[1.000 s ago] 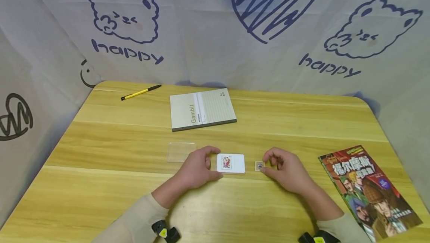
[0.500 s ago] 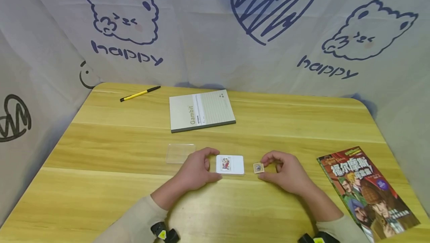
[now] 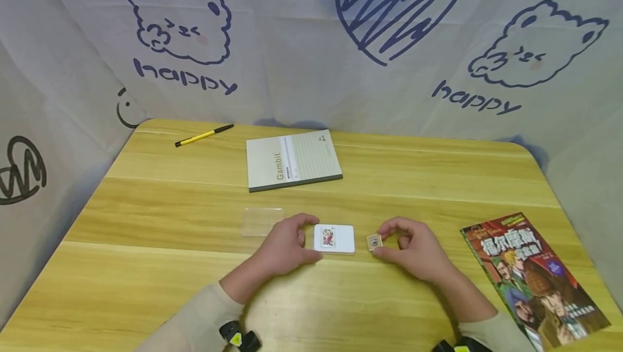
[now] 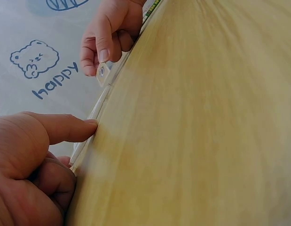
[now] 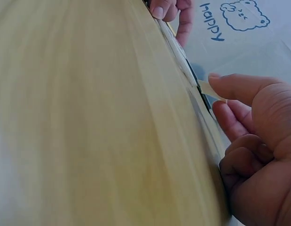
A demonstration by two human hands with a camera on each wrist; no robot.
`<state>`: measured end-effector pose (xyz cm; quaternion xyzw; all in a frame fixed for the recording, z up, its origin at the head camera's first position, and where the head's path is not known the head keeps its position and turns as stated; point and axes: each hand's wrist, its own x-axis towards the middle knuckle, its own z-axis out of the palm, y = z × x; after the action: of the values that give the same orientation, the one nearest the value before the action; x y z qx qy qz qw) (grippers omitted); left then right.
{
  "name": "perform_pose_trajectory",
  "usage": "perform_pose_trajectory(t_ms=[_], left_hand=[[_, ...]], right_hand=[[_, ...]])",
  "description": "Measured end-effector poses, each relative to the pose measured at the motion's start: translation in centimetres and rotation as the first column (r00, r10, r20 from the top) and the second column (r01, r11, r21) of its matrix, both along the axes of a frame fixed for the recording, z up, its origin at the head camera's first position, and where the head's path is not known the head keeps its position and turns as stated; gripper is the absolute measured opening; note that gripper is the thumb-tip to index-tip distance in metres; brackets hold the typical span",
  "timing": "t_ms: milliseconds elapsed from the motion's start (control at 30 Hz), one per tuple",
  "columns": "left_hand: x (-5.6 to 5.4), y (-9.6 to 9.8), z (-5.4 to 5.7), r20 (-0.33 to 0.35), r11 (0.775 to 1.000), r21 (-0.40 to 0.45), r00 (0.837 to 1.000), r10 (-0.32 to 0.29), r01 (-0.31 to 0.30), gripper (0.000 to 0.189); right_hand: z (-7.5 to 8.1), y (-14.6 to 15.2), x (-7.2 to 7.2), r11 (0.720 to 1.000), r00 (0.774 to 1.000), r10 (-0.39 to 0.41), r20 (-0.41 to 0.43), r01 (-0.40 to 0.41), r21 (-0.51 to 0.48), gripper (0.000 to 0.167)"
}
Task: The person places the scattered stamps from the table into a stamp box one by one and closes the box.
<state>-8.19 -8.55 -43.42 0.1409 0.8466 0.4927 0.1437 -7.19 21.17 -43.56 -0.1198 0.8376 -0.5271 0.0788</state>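
Observation:
My left hand [image 3: 285,244] grips a flat white rectangular card [image 3: 345,239] by its near and far edges, thumb on the near side. A small colourful picture like a stamp [image 3: 328,237] lies on the card's left half. To the right, my right hand [image 3: 413,245] pinches a small tan-edged square piece [image 3: 374,242] with a dark emblem between thumb and fingertips. In the left wrist view the square piece [image 4: 103,73] tilts just above the table beyond the card. The right wrist view shows it edge-on, partly behind the thumb [image 5: 239,87].
A clear plastic rectangle [image 3: 262,222] lies left of the card, partly behind my left hand. Farther back are a Gambit notebook [image 3: 311,157] and a yellow-and-black pen [image 3: 204,135]. An illustrated comic book [image 3: 535,276] lies by my right forearm on the wooden table [image 3: 160,222].
The small square piece has turned in my right hand's fingers, from looking see-through to showing its tan face, then tilted slightly. My left hand and the card stay in place.

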Motion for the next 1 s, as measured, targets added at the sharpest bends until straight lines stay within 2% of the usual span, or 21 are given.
perform_pose_trajectory(t_ms=[133, 400, 733, 1000], left_hand=[[0.0, 0.0, 0.0, 0.005, 1.000, -0.004, 1.000, 0.002, -0.002, 0.064], [0.1, 0.1, 0.2, 0.013, 1.000, -0.003, 1.000, 0.003, -0.003, 0.064], [0.0, 0.0, 0.2, 0.007, 1.000, -0.006, 1.000, 0.006, -0.006, 0.065], [0.0, 0.0, 0.2, 0.008, 1.000, -0.008, 1.000, 0.004, -0.004, 0.064]], right_hand=[[0.0, -0.9, 0.0, 1.000, 1.000, -0.004, -0.007, 0.003, -0.029, 0.033], [0.0, -2.9, -0.5, 1.000, 1.000, 0.012, -0.013, -0.012, -0.022, 0.032], [0.4, -4.2, -0.8, 0.999, 0.999, 0.030, 0.026, -0.030, -0.024, 0.026], [0.1, -4.4, -1.0, 0.999, 1.000, 0.021, -0.006, -0.021, 0.031, 0.025]])
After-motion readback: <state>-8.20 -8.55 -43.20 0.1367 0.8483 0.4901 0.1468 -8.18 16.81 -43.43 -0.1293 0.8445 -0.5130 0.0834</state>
